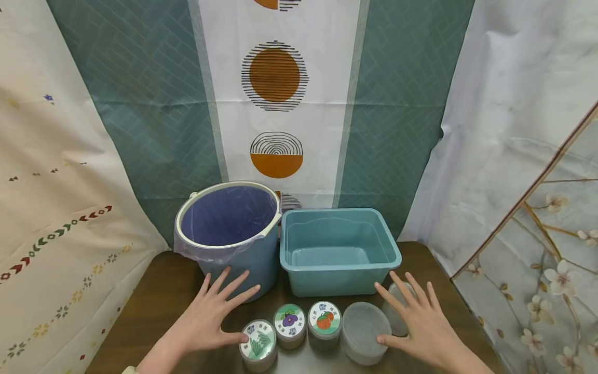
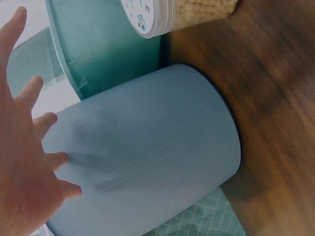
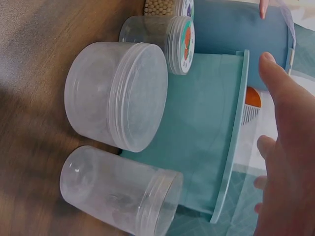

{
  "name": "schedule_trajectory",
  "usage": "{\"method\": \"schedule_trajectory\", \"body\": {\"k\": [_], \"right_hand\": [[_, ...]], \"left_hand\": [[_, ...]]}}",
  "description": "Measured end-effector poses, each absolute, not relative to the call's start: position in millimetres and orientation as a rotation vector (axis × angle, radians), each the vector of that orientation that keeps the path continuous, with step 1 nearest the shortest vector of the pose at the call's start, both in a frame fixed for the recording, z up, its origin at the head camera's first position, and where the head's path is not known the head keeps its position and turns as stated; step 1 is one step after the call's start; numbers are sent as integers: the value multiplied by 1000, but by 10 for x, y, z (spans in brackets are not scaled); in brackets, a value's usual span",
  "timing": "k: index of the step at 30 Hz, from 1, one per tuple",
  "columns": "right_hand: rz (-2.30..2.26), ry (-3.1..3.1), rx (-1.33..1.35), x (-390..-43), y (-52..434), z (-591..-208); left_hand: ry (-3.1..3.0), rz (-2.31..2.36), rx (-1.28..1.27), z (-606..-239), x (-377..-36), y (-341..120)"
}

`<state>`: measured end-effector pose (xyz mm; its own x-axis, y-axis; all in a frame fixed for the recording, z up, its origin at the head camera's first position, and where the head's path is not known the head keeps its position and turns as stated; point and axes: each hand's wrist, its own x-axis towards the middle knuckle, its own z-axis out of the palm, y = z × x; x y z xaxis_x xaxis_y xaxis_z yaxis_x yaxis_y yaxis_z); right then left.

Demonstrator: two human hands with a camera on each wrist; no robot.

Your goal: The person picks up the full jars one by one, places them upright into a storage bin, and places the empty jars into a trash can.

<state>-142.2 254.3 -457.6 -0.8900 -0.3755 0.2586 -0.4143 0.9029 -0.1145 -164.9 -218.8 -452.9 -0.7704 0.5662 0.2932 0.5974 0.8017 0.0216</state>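
My left hand (image 1: 212,314) hovers flat with fingers spread, just in front of a blue bucket (image 1: 247,257) lined with clear plastic; its thumb tip is beside a jar with a green-leaf lid (image 1: 258,343). My right hand (image 1: 420,322) is likewise spread over a tall clear jar (image 1: 391,318), thumb at the edge of a wide clear lidded tub (image 1: 362,327). Neither hand holds anything. The left wrist view shows the bucket wall (image 2: 147,152) close to the left hand (image 2: 24,157). In the right wrist view, the wide tub (image 3: 118,93) and tall jar (image 3: 118,189) lie under the right hand (image 3: 288,167).
A teal plastic basin (image 1: 336,280) stands behind the jars, right of the bucket. Jars with a grape lid (image 1: 289,321) and an orange-fruit lid (image 1: 324,318) sit mid-row. The brown table (image 1: 149,306) ends near patterned cloth hangings at left, back and right.
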Motion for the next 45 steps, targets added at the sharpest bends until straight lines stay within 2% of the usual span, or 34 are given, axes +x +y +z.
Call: {"method": "schedule_trajectory", "body": {"k": [27,45], "right_hand": [[207,-2772,662,-1637,2540,-4428],[258,-2600,869,-2259,2733,-4312]], "left_hand": [[-2689,-187,-937,-4516,-1694,-2245],[-2680,-261,-934,-4555,-1669,-2228]]}}
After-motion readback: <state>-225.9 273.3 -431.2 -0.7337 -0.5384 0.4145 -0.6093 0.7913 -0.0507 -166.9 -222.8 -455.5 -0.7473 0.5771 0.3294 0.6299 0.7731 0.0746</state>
